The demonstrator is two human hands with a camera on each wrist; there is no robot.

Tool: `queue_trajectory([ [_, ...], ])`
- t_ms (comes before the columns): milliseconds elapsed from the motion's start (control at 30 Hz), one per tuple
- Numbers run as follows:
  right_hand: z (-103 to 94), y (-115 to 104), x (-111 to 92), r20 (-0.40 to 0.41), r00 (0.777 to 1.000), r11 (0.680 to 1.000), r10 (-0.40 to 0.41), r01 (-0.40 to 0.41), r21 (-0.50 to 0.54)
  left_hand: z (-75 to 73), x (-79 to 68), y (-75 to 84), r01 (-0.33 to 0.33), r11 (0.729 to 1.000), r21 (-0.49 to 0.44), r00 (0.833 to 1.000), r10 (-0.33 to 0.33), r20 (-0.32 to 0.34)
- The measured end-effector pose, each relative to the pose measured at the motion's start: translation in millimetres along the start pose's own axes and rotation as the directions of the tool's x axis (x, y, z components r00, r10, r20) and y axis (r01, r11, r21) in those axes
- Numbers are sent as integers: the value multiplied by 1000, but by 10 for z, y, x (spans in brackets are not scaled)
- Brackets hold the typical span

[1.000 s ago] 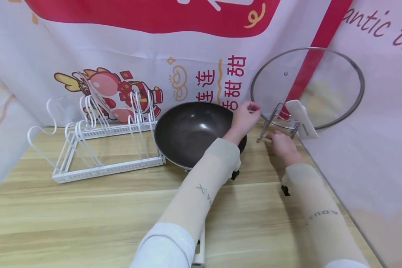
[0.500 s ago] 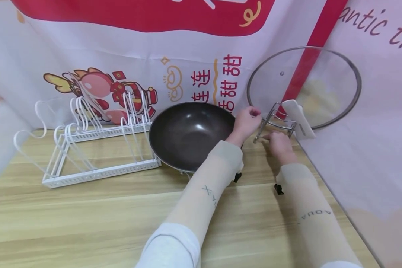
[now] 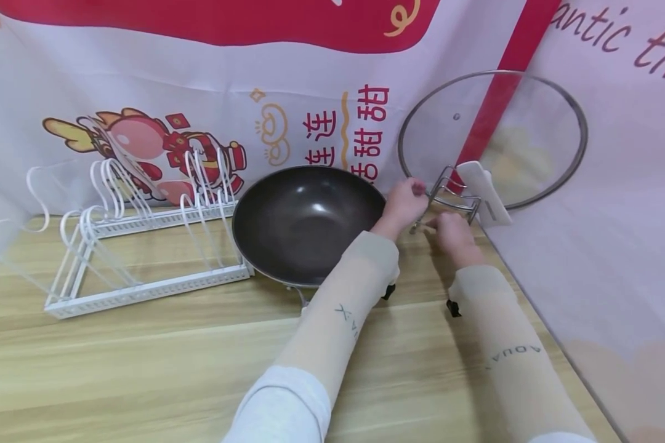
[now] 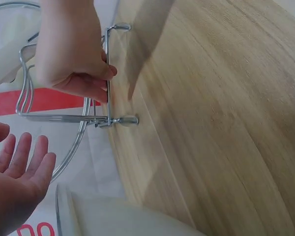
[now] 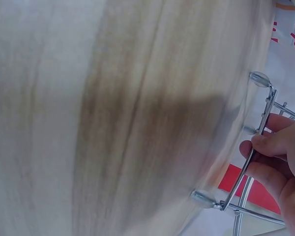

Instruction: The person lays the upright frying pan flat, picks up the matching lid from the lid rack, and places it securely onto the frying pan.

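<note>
A shiny wire lid stand (image 3: 449, 195) is at the back right of the wooden table, with a large clear glass lid (image 3: 537, 138) upright in it. A white flat piece (image 3: 483, 191) with a slot leans there too. My right hand (image 3: 455, 237) pinches the stand's front bottom bar between thumb and fingers, plainest in the right wrist view, where the metal bar (image 5: 240, 178) runs between two clear feet. My left hand (image 4: 22, 179) hovers beside the stand, fingers loosely bent, holding nothing. Below my left forearm sits a dark wok (image 3: 305, 227).
To the left of the wok stands a white wire rack (image 3: 149, 289) with several looped dividers. A printed cloth (image 3: 277, 67) hangs behind the table, and another light cloth (image 3: 615, 246) covers the right side, close to the lid and the table edge.
The head view has turned a little to the right, so the wok, rack and stand appear farther left. Both hands keep nearly the same places; the right still pinches the stand's bar.
</note>
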State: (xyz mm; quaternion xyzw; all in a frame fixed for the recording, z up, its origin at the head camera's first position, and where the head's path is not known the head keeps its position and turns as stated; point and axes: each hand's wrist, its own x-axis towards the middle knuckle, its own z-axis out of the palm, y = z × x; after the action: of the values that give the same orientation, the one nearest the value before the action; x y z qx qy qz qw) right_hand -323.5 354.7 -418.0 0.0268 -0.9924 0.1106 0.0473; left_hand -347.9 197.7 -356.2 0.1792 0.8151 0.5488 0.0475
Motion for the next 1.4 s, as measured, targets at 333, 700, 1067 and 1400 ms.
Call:
queue_trajectory([
  [333, -87, -9, 44, -12, 999, 999, -37, 36, -39, 22, 63, 98, -69, 992, 102, 990, 55, 132],
  [700, -9, 12, 23, 27, 999, 998, -29, 30, -47, 120, 19, -5, -36, 999, 5, 979, 34, 203],
  [1067, -22, 69, 8, -14, 997, 992, -77, 75, -102, 131, 35, -23, -123, 990, 61, 956, 102, 274],
  [1400, -10, 69, -62, -14, 994, 991, -112, 111, -79, 181, 35, -41, -95, 995, 37, 970, 85, 227],
])
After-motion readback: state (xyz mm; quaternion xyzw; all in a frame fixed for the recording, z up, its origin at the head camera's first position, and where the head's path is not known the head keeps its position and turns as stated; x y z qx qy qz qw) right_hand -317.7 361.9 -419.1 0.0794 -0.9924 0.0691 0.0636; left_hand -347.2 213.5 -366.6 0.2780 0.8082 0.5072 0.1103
